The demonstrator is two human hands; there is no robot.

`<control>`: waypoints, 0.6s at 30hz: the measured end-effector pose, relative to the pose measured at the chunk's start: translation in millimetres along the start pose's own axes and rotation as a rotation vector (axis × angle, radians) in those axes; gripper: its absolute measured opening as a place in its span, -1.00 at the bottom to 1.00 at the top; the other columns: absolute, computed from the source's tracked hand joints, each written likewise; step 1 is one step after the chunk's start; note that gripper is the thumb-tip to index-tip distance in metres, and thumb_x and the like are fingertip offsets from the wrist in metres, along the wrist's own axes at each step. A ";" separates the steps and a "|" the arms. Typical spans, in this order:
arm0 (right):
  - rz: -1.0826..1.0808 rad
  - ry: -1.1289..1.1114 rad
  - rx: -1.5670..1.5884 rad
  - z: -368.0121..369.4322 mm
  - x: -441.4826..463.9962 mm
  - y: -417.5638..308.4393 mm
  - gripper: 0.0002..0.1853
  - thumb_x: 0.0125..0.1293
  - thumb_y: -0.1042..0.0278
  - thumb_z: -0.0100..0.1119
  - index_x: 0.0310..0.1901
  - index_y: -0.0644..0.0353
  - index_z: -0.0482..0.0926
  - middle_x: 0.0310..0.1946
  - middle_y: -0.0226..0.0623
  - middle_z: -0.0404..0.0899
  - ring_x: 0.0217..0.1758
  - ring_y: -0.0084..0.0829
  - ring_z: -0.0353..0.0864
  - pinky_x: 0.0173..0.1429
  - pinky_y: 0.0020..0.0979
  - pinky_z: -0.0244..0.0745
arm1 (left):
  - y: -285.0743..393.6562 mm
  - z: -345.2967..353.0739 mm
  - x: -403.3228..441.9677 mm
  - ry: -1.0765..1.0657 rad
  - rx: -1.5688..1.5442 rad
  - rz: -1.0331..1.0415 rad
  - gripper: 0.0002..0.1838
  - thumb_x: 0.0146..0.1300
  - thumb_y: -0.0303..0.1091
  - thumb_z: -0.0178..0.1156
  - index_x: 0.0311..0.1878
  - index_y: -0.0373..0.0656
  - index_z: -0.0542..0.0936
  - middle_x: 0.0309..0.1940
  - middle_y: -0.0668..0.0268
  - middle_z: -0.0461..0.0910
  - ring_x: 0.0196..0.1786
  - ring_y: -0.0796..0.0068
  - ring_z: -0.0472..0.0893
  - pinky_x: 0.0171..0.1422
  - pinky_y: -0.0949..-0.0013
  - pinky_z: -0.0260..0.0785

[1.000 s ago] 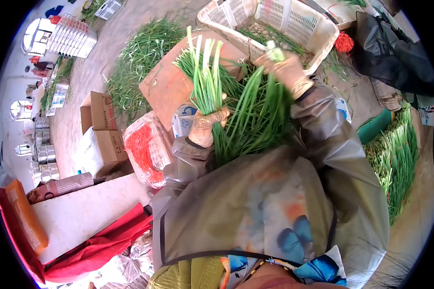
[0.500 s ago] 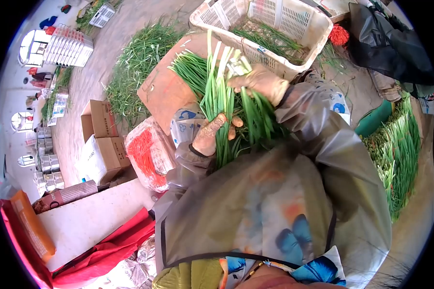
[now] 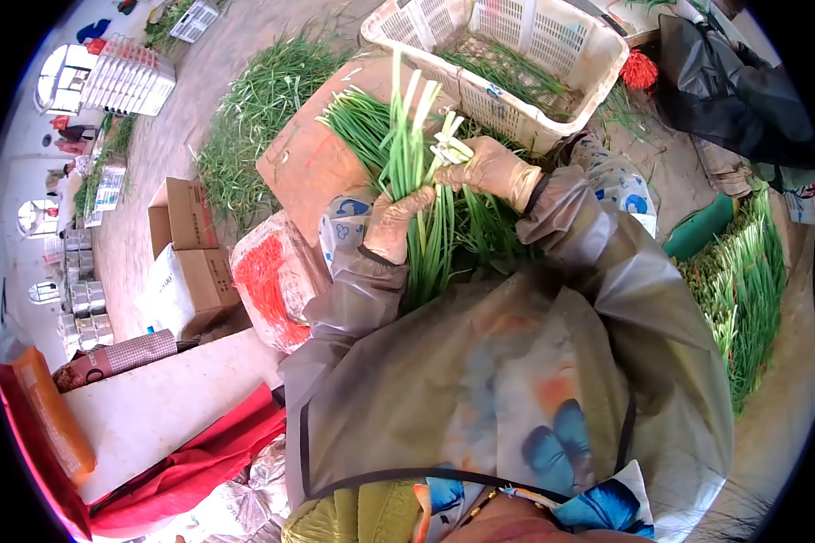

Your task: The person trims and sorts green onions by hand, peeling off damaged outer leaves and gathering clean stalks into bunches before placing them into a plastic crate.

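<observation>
My left hand (image 3: 389, 226), in a soiled tan glove, is closed around a bunch of garlic chives (image 3: 403, 154) with pale stem ends pointing up and away from me. My right hand (image 3: 496, 170), gloved alike, grips a second clump of chives (image 3: 451, 149) by its white ends, its leaves hanging toward my lap. The two hands nearly touch at the fingertips. More loose chives (image 3: 355, 122) lie just beyond my left hand on a reddish-brown board (image 3: 303, 172). Leaves hide part of the fingers.
Beyond the board stands a white plastic crate (image 3: 489, 95) with some greens inside. A leafy heap (image 3: 263, 118) lies on the floor. Red ties (image 3: 267, 281) rest on a package at left, near a cardboard box (image 3: 199, 281). Stacked chives (image 3: 752, 299) are at right.
My left hand has moved slightly up and closer to my right hand, its fingers now closing higher on the bunch. The clump in my right hand has turned a little.
</observation>
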State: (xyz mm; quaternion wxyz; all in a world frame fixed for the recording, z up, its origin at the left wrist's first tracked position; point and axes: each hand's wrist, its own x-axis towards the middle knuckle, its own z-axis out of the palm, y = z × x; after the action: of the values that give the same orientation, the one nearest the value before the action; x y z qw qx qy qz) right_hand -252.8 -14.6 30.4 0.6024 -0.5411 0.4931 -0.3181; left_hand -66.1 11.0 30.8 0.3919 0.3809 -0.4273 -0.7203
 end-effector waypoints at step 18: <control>-0.126 0.438 0.192 -46.3 -6.9 28.4 -0.61 0.02 0.30 0.37 -0.14 0.30 0.52 -0.32 -0.33 0.60 -0.40 -0.61 0.54 -0.31 -0.55 0.46 | -15.1 -30.9 -1.6 0.280 -0.115 0.105 -0.76 0.12 -0.38 0.25 -0.13 -0.18 0.51 -0.40 0.40 0.52 -0.43 0.60 0.45 -0.34 0.56 0.30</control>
State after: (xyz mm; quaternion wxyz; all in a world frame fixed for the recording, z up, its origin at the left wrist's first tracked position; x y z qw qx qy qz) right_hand -302.7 -17.9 8.0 0.5088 -0.4291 0.5447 -0.5102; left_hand -41.7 7.6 6.7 0.5058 0.4317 -0.3457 -0.6620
